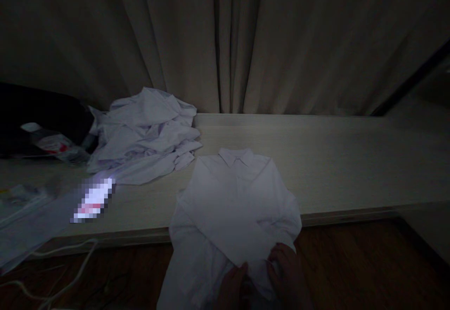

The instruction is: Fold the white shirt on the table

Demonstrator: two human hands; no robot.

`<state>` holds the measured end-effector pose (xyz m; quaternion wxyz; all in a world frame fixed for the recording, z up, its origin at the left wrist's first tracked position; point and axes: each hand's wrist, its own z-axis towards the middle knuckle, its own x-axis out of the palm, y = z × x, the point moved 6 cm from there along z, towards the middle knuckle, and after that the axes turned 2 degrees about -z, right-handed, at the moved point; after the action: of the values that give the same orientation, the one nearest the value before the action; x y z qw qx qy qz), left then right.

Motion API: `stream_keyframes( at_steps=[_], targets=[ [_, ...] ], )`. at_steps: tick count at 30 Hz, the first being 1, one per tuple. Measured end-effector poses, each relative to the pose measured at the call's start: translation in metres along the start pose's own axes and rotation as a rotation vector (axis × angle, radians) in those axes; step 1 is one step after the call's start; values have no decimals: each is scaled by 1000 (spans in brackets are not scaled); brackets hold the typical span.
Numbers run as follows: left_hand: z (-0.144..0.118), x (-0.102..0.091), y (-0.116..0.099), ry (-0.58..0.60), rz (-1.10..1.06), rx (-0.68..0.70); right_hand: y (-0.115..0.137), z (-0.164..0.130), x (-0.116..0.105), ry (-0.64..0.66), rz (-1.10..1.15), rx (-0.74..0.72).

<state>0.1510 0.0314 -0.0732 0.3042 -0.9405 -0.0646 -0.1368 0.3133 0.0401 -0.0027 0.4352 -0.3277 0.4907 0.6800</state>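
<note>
White shirt (235, 197) hem pinched low in both grips, left hand (234, 286) beside right hand (286, 272)

Pale table (351, 160) — folded shirt (235, 197), crumpled shirts (144, 132), bottle (49, 142).

Two bare hands, left (234, 284) and right (286, 275), dim, no sleeves or rings visible

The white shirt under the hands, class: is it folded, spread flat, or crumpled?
Partly folded. The white shirt lies collar-up on the table, sleeves crossed over its body, while both hands grip its lower end, which hangs over the table's edge.
</note>
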Motion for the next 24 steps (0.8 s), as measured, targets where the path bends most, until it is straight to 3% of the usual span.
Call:
stream_keyframes(
  at_steps=[3, 8, 17, 24],
  targets=[
    [3, 5, -10, 8, 39, 63, 1, -3, 0, 22, 19, -6],
    [-2, 10, -19, 26, 16, 120, 5, -9, -2, -48, -42, -53],
    [-10, 25, -19, 119, -138, 145, 22, -2, -5, -65, -59, -101],
    [3, 7, -14, -66, 24, 227, 30, -2, -11, -100, 10, -62]
  ],
)
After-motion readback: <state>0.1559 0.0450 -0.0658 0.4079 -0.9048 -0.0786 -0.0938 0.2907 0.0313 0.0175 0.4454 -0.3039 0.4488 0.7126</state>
